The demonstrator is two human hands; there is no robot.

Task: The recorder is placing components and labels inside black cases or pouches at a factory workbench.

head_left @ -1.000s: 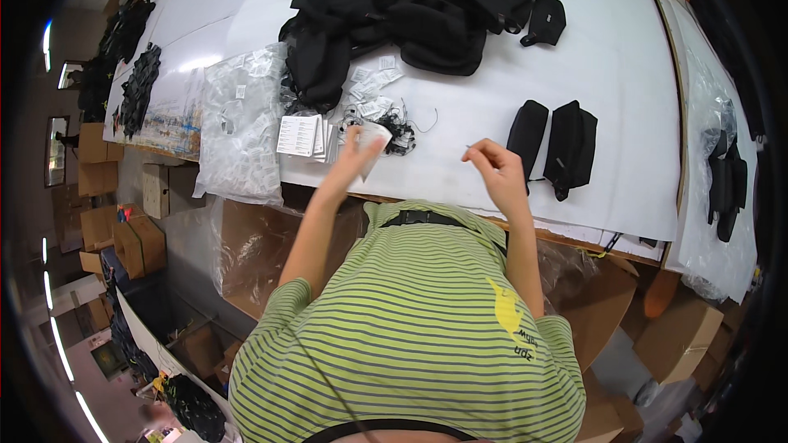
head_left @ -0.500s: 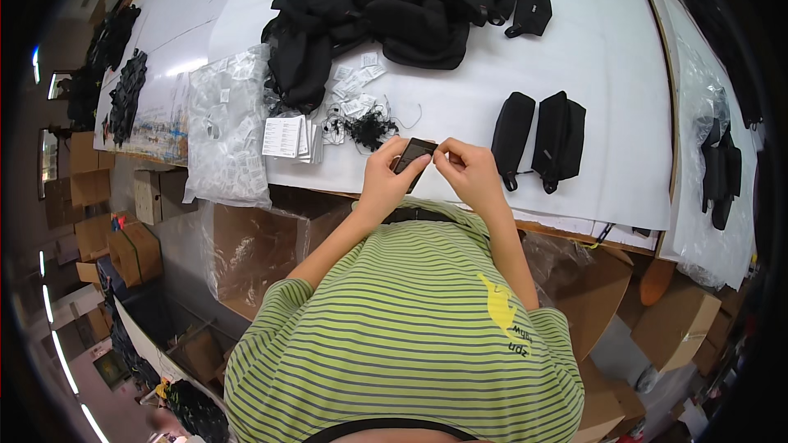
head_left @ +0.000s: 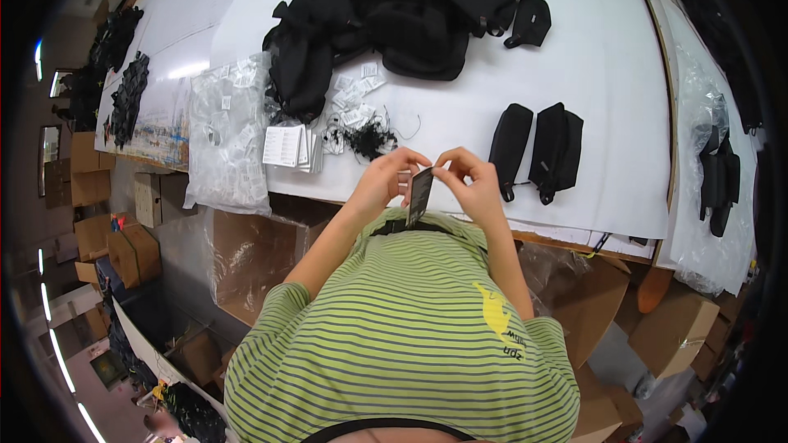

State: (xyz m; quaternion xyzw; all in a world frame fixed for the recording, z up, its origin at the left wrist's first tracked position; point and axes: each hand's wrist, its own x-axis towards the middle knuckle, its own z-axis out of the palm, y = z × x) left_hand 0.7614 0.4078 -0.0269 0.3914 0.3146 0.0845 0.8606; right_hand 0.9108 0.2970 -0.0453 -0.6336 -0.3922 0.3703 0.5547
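Both of my hands meet close to my chest, at the near edge of the white table (head_left: pixel 624 98). My left hand (head_left: pixel 390 180) and my right hand (head_left: pixel 468 184) pinch a small dark card tag (head_left: pixel 419 194) between their fingertips, held upright and edge-on. Just beyond my hands lies a tangle of black strings (head_left: pixel 365 135) with small white packets (head_left: pixel 353 94) scattered behind it. A stack of white printed cards (head_left: pixel 287 146) sits to the left of the strings.
Two black pouches (head_left: pixel 538 152) lie right of my hands. A heap of black bags (head_left: pixel 394 12) fills the far middle. A clear plastic bag of small packets (head_left: pixel 226 135) hangs over the left edge. Cardboard boxes (head_left: pixel 123 238) stand below the table, and more black pouches (head_left: pixel 718 180) lie at right.
A second ago my hands were apart on the table, the left at the strings. They came together on the dark tag and have drawn it nearer my chest.
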